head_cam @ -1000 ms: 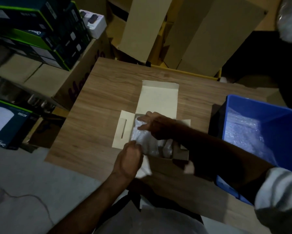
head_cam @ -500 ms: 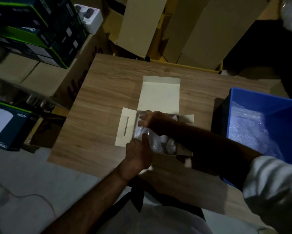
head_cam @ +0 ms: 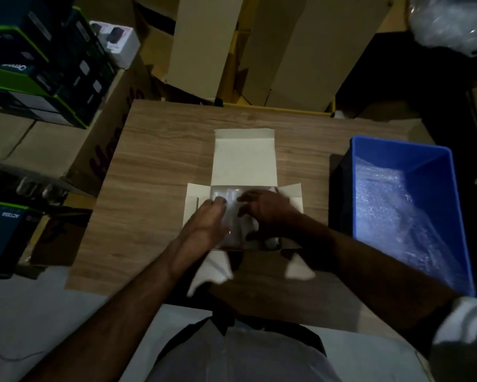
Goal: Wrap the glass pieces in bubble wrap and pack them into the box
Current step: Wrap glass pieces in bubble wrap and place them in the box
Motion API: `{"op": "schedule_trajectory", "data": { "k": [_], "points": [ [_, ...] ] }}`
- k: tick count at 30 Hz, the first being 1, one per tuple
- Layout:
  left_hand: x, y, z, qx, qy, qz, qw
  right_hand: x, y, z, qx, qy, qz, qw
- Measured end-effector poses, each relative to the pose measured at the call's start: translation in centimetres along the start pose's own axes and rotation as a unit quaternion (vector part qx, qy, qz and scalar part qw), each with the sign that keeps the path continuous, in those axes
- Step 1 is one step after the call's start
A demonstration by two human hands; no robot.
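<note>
**Wrapped glass going down into the box**

The bubble-wrapped bundle (head_cam: 233, 213) sits inside the small open box (head_cam: 244, 161), which stands near the middle of the worktop (head_cam: 160, 150), a little toward the near edge. The glass itself cannot be made out through the wrap, so how many pieces are in there is not clear.

Both hands are on the bundle. The left hand (head_cam: 207, 219) lies along its left side with fingers fairly straight, pressing down rather than gripping. The right hand (head_cam: 264, 210) comes in from the right with fingers bent over the top of the wrap — whether it pinches the wrap or only pushes on it, I cannot tell.

The box lid stands open toward the far edge and the side flaps are spread flat – nothing is closed yet.

At the right edge of the worktop a blue bin (head_cam: 397, 150) holds loose bubble wrap (head_cam: 391, 213).

Judging by this, wrapping is done for this bundle and packing is nearly finished; what is left is seating it and folding the flaps and lid shut.
</note>
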State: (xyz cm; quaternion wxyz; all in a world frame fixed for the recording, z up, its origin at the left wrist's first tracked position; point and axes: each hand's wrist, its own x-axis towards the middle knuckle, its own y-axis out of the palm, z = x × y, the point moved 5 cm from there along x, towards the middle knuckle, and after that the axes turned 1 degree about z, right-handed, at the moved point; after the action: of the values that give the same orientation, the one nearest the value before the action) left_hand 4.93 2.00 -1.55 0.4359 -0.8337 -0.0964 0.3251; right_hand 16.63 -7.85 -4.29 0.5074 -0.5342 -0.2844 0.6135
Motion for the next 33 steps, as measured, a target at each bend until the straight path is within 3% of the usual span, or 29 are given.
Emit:
{"op": "schedule_trajectory", "data": {
  "k": [5,11,16,20,30,33],
  "points": [
    [2.0,1.3,-0.5,0.082,0.037,0.126,0.988,-0.1,1.6,0.1,-0.03,0.043,-0.002,0.999],
    [2.5,2.6,-0.4,0.129,0.075,0.155,0.976,-2.7,2.1,0.3,0.071,0.105,-0.089,0.988],
    [2.3,2.5,-1.1,0.151,0.1,0.086,0.98,-4.9,2.2,1.5,0.077,0.157,-0.116,0.978],
    [2.2,3.3,-2.3,0.176,0.141,0.014,0.974,-4.5,1.9,1.6,0.047,0.227,-0.071,0.97],
    [3.1,5.3,-1.4,0.194,0.146,-0.014,0.97,-2.6,1.4,1.0,0.053,0.277,-0.072,0.957],
    [2.6,4.5,-1.5,0.182,0.155,0.021,0.971,-2.6,1.8,0.7,0.071,0.279,-0.071,0.955]
  ]
}}
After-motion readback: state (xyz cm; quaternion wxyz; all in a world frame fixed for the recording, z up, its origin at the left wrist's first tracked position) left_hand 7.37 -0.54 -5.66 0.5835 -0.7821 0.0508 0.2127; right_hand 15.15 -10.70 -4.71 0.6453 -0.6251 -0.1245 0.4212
